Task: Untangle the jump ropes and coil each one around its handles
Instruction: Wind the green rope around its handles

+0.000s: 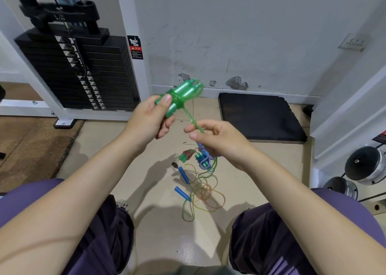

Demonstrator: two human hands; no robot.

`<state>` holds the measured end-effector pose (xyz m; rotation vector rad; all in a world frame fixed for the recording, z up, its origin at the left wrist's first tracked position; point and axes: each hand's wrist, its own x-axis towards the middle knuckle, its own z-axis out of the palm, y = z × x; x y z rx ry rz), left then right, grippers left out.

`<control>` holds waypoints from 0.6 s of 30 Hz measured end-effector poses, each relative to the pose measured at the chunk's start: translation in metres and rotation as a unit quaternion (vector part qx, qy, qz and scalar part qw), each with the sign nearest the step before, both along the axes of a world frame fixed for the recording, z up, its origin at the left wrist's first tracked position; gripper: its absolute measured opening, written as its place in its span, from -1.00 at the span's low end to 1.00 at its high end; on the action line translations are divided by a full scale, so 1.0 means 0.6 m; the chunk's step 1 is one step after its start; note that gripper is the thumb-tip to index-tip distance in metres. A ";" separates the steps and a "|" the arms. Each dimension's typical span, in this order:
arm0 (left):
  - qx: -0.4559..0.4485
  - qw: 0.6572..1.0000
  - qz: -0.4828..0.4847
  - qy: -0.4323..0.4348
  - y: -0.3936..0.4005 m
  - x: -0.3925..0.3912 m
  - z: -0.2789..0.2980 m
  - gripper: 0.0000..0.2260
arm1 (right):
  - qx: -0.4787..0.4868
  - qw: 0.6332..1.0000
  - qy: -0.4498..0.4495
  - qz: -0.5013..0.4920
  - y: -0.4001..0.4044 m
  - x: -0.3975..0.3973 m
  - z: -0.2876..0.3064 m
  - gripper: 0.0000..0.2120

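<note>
My left hand (150,118) grips the two green handles (181,98) of a green jump rope, held side by side with green cord wound around their middle. My right hand (215,137) pinches the free end of that green cord (191,118), stretched taut from the bundle. On the floor below lies a loose multicoloured rope (203,193) with two blue handles (183,173), uncoiled. Beside it sit a coiled purple-and-white rope bundle (203,159) and a small red-and-green bundle (186,155).
A black weight stack machine (83,65) stands at the left. A black floor mat (259,116) lies against the wall ahead. Chrome dumbbells (363,166) sit on a rack at the right. My knees in purple trousers frame the tiled floor.
</note>
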<state>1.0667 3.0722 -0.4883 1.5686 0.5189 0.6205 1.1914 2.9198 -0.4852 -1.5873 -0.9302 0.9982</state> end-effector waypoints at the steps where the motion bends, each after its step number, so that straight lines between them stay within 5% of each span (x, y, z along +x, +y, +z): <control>1: -0.004 0.999 0.039 0.005 0.007 0.000 0.000 -0.77 | -0.008 0.999 -0.034 0.008 0.001 -0.007 -0.001 -0.85; 4: 0.013 0.993 0.114 0.036 0.015 0.000 -0.004 -0.79 | -0.016 0.990 -0.136 0.019 0.006 -0.020 -0.001 -0.88; 8: 0.198 0.962 0.109 0.153 0.021 0.004 -0.028 -0.76 | -0.006 0.974 -0.226 0.003 0.011 -0.016 0.006 -0.76; 12: 0.229 0.932 -0.086 0.266 0.010 0.003 -0.022 -0.82 | 0.043 0.957 -0.280 -0.054 0.009 0.010 0.018 -0.71; 18: 0.148 0.933 -0.262 0.196 -0.013 -0.017 0.008 -0.71 | 0.048 0.962 -0.258 -0.076 0.007 0.028 0.018 -0.79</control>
